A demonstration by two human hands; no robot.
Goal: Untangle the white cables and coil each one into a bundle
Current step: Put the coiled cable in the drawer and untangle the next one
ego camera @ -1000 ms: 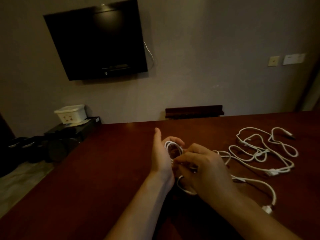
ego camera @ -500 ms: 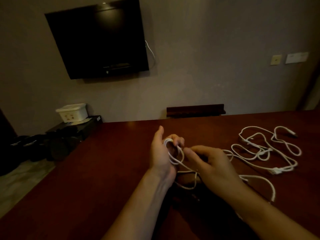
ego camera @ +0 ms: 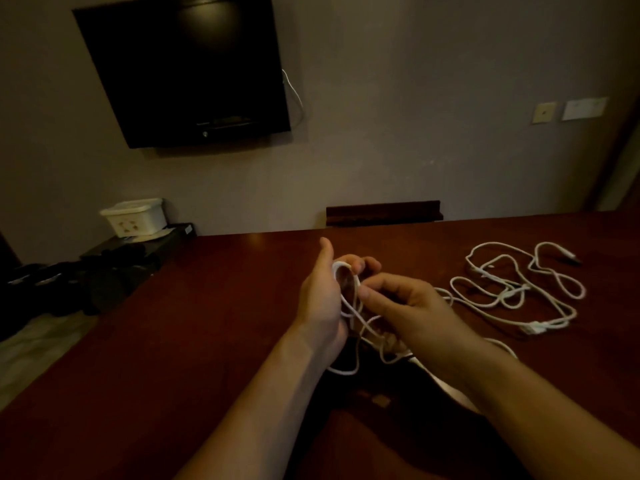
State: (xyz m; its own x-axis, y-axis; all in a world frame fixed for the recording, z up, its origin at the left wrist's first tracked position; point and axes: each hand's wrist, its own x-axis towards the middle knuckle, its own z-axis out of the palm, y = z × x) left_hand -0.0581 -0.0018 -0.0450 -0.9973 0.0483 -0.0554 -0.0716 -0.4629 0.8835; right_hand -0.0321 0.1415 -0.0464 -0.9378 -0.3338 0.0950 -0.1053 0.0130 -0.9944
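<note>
Two hands on one white cable, more cable loose on the tabletop

Head view: the left hand (ego camera: 320, 299) stands on its edge above the dark red tabletop (ego camera: 207, 341), thumb up, its fingers (ego camera: 363, 264) curled round a small coil of white cable (ego camera: 349, 289). The right hand (ego camera: 412, 313) is just beside it, thumb and forefinger pinching the same cable where it leaves the coil. Slack loops hang below both hands and touch the tabletop. To the right, well apart from the hands, a loose tangle of white cable (ego camera: 512, 289) lies spread flat on the tabletop, with a plug end at its far right. On the wall behind hangs a dark television (ego camera: 187, 71); a white box (ego camera: 135, 216) sits on a low black stand at the left.
</note>
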